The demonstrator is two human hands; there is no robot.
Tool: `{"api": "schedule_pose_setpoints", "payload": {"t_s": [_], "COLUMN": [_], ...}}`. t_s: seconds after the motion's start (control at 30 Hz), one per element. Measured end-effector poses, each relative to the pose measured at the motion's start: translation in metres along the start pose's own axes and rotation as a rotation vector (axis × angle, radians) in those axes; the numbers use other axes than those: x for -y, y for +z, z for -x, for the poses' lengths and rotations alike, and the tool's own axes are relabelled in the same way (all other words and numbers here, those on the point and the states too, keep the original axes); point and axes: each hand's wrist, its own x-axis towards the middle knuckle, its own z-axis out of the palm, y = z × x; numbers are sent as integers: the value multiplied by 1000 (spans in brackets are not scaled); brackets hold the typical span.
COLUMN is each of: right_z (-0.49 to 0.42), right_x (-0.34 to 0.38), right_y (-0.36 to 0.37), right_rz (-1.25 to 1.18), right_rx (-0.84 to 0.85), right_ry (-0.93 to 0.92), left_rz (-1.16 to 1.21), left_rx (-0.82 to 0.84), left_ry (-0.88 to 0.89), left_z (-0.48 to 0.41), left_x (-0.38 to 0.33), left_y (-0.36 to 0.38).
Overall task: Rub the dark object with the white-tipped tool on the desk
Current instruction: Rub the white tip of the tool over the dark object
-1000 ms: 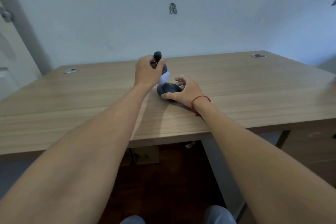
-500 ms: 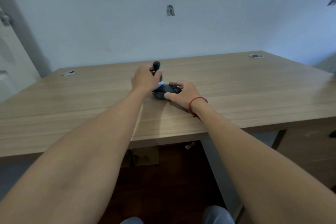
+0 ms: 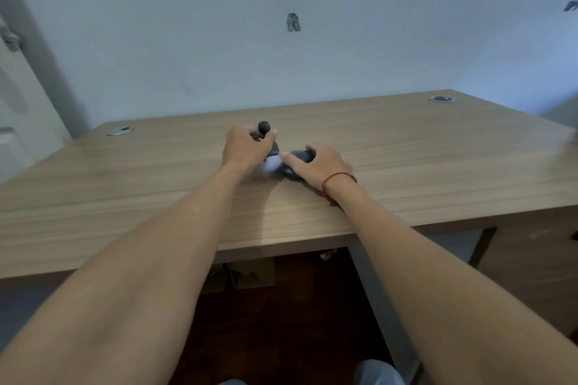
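A dark rounded object point(image 3: 298, 156) lies on the wooden desk point(image 3: 406, 159), mostly covered by my right hand point(image 3: 317, 166), which grips it and pins it to the desk; a red string circles that wrist. My left hand point(image 3: 247, 145) is closed around a dark-handled tool point(image 3: 264, 128) held nearly upright, its knob sticking up above my fist. The tool's white tip point(image 3: 272, 163) points down and touches the left side of the dark object.
Two metal cable grommets sit in the desk, one at the back left point(image 3: 119, 131) and one at the back right point(image 3: 442, 99). A white wall rises right behind the desk. A cardboard box point(image 3: 240, 277) stands on the dark floor under the desk.
The white tip has come down from above the dark object to its left side. My right hand has stayed on the object, and both shifted slightly on the desk.
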Motion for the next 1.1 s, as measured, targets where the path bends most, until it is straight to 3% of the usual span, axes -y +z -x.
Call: {"api": "schedule_pose_setpoints", "payload": {"t_s": [0.2, 0.3, 0.4, 0.5, 0.6, 0.7, 0.77, 0.9, 1.03, 1.1], "right_z": [-4, -3, -2, -2, -1, 0, -5, -7, -12, -16], "right_x": [-1, -1, -3, -12, -16, -11, -9, -4, -2, -3], "right_y": [1, 5, 0, -18, -25, -17, -12, -14, -10, -7], "right_rz": [-20, -35, -95, -165, -25, 12, 6, 12, 14, -16], "right_rx": [90, 7, 47, 245, 239, 227, 269, 310, 280, 261], "right_ry": [10, 8, -13, -5, -26, -63, -85, -69, -89, -86], "left_rz": [231, 290, 126, -49, 158, 392, 312, -26, 226, 167], "left_rx": [-68, 57, 147, 113, 13, 125, 208, 128, 253, 283], "left_ry": [1, 42, 97, 104, 48, 5, 38, 85, 74, 84], "left_z": [-1, -1, 0, -6, -9, -5, -3, -11, -10, -7], "left_x": [-12, -20, -13, 0, -10, -28, -26, -14, -28, -28], "left_y": [-5, -1, 4, 2, -1, -1, 1, -1, -12, -11]}}
